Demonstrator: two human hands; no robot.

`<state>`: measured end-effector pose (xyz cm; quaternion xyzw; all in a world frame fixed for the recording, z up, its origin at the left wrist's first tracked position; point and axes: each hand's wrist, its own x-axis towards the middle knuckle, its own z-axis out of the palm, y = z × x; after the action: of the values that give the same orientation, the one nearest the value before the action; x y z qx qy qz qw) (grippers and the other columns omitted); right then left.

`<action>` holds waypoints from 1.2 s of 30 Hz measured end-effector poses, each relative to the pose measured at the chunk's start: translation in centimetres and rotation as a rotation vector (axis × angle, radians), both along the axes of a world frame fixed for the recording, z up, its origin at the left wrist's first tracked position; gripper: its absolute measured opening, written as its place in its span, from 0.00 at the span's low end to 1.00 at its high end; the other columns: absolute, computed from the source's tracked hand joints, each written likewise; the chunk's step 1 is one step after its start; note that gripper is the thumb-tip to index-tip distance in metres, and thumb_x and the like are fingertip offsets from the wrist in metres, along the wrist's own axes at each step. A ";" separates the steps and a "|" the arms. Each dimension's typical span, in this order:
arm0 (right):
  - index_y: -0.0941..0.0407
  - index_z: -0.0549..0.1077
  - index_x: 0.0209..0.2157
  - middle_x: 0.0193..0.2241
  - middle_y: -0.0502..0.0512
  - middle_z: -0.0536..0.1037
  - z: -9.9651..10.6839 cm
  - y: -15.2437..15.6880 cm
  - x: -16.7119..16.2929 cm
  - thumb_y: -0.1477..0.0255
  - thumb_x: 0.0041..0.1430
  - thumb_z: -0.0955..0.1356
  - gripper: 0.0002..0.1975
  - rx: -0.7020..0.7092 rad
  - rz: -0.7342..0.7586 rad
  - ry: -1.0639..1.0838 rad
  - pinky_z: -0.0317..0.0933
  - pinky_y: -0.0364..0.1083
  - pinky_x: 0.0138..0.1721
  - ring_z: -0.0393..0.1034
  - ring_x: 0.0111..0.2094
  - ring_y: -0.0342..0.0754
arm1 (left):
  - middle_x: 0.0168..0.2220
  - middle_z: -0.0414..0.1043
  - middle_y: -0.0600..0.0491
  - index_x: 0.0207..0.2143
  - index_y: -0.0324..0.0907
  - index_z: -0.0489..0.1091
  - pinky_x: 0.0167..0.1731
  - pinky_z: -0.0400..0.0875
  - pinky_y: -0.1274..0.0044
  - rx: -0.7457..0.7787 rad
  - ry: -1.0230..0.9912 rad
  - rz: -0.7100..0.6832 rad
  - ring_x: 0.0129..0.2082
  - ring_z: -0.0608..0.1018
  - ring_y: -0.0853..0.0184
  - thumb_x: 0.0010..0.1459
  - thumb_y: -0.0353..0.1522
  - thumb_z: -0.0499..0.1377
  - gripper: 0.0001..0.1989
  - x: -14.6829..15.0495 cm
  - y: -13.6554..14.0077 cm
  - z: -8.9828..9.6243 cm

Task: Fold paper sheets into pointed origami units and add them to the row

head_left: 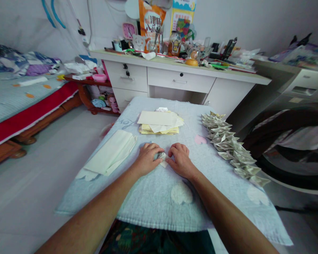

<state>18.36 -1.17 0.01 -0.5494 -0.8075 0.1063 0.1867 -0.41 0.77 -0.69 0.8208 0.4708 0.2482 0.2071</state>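
A small folded piece of paper (163, 160), pale with greyish print, lies on the cloth-covered table between my hands. My left hand (149, 158) grips its left side, thumb at the near edge and fingers curled. From the right, my right hand (180, 159) pinches the other side with thumb and bent fingers. Part of the paper is hidden under the fingers. Beyond my hands sits a stack of yellow and cream sheets (159, 121). Pale folded sheets (110, 152) lie to the left. Along the right runs a row of pointed folded paper pieces (228, 146), nested together.
A light blue cloth (148, 204) covers the table. Behind it stands a white desk (180, 79) crowded with jars, a pink clock (128, 31) and an orange bag (151, 23). A bed (23, 97) is at left, a washing machine (302, 88) at right.
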 end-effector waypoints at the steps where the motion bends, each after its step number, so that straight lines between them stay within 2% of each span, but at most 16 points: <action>1: 0.55 0.69 0.34 0.42 0.55 0.68 0.1 0.0 0.0 0.67 0.57 0.68 0.07 -0.002 0.015 0.021 0.51 0.50 0.48 0.58 0.46 0.51 | 0.39 0.72 0.52 0.38 0.44 0.74 0.46 0.62 0.70 -0.026 -0.038 -0.022 0.43 0.69 0.62 0.52 0.32 0.60 0.09 0.1 0.0 0.2; 3: 0.55 0.69 0.34 0.41 0.54 0.69 0.3 -0.1 0.1 0.67 0.58 0.68 0.06 -0.004 0.040 0.076 0.52 0.49 0.47 0.59 0.45 0.50 | 0.33 0.71 0.53 0.32 0.42 0.73 0.40 0.64 0.74 -0.103 -0.136 -0.049 0.36 0.70 0.66 0.52 0.32 0.59 0.05 0.2 -0.2 0.5; 6: 0.55 0.69 0.38 0.40 0.55 0.70 0.8 -0.3 0.2 0.65 0.59 0.67 0.08 -0.001 0.062 0.193 0.54 0.48 0.46 0.61 0.45 0.50 | 0.26 0.67 0.56 0.31 0.40 0.70 0.30 0.63 0.78 -0.235 -0.324 -0.013 0.27 0.68 0.70 0.54 0.34 0.58 0.06 0.2 -0.3 0.4; 9: 0.54 0.70 0.37 0.36 0.53 0.71 1.0 -0.2 0.3 0.66 0.62 0.64 0.07 -0.015 0.108 0.326 0.55 0.46 0.46 0.63 0.42 0.48 | 0.24 0.64 0.58 0.31 0.40 0.68 0.26 0.60 0.80 -0.334 -0.492 0.009 0.25 0.67 0.72 0.54 0.35 0.57 0.07 0.2 -0.4 0.0; 13: 0.55 0.71 0.29 0.28 0.50 0.71 0.9 0.0 0.5 0.67 0.64 0.63 0.12 -0.049 0.131 0.426 0.57 0.45 0.43 0.65 0.36 0.45 | 0.24 0.62 0.59 0.31 0.40 0.66 0.25 0.60 0.81 -0.393 -0.602 -0.011 0.24 0.66 0.74 0.54 0.33 0.58 0.06 0.3 -0.4 -0.2; 20: 0.56 0.70 0.25 0.25 0.50 0.70 0.8 0.0 0.6 0.64 0.64 0.62 0.16 -0.051 0.114 0.435 0.57 0.45 0.42 0.64 0.33 0.45 | 0.25 0.62 0.59 0.35 0.39 0.69 0.26 0.60 0.81 -0.447 -0.605 -0.027 0.25 0.66 0.74 0.52 0.33 0.60 0.09 0.8 -0.6 0.3; 25: 0.56 0.71 0.27 0.26 0.50 0.70 0.6 0.1 0.4 0.64 0.64 0.62 0.14 -0.063 0.103 0.494 0.57 0.45 0.41 0.64 0.34 0.45 | 0.22 0.62 0.59 0.31 0.38 0.67 0.23 0.58 0.82 -0.482 -0.609 -0.014 0.22 0.65 0.75 0.50 0.33 0.61 0.08 0.8 -0.7 0.5; 28: 0.56 0.70 0.32 0.30 0.51 0.71 0.3 0.2 0.3 0.61 0.60 0.66 0.12 -0.133 0.098 0.610 0.58 0.44 0.39 0.65 0.35 0.45 | 0.23 0.64 0.59 0.29 0.39 0.63 0.25 0.63 0.81 -0.550 -0.740 -0.029 0.23 0.69 0.74 0.50 0.34 0.61 0.10 0.8 -0.8 0.7; 30: 0.56 0.70 0.34 0.31 0.51 0.71 0.2 0.2 0.3 0.58 0.56 0.69 0.15 -0.174 0.108 0.642 0.58 0.44 0.37 0.64 0.35 0.46 | 0.24 0.66 0.58 0.28 0.40 0.61 0.27 0.65 0.80 -0.580 -0.826 -0.045 0.24 0.71 0.73 0.50 0.35 0.61 0.11 0.9 -0.8 0.7; 32: 0.56 0.70 0.33 0.30 0.51 0.70 0.2 0.1 0.2 0.57 0.54 0.70 0.16 -0.201 0.129 0.627 0.57 0.43 0.35 0.63 0.33 0.45 | 0.25 0.67 0.57 0.29 0.40 0.62 0.28 0.66 0.79 -0.579 -0.864 -0.062 0.25 0.71 0.72 0.51 0.35 0.61 0.11 0.9 -0.8 0.7; 36: 0.56 0.69 0.29 0.26 0.49 0.67 0.3 0.1 0.2 0.57 0.58 0.66 0.16 -0.211 0.176 0.625 0.55 0.43 0.32 0.60 0.29 0.44 | 0.26 0.67 0.57 0.30 0.39 0.64 0.28 0.64 0.80 -0.537 -0.815 -0.075 0.26 0.69 0.73 0.54 0.35 0.60 0.09 0.8 -0.7 0.3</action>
<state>18.57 -1.03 0.26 -0.4349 -0.7401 0.3681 0.3573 0.37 0.07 -0.42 0.5907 0.3692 0.4114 0.5878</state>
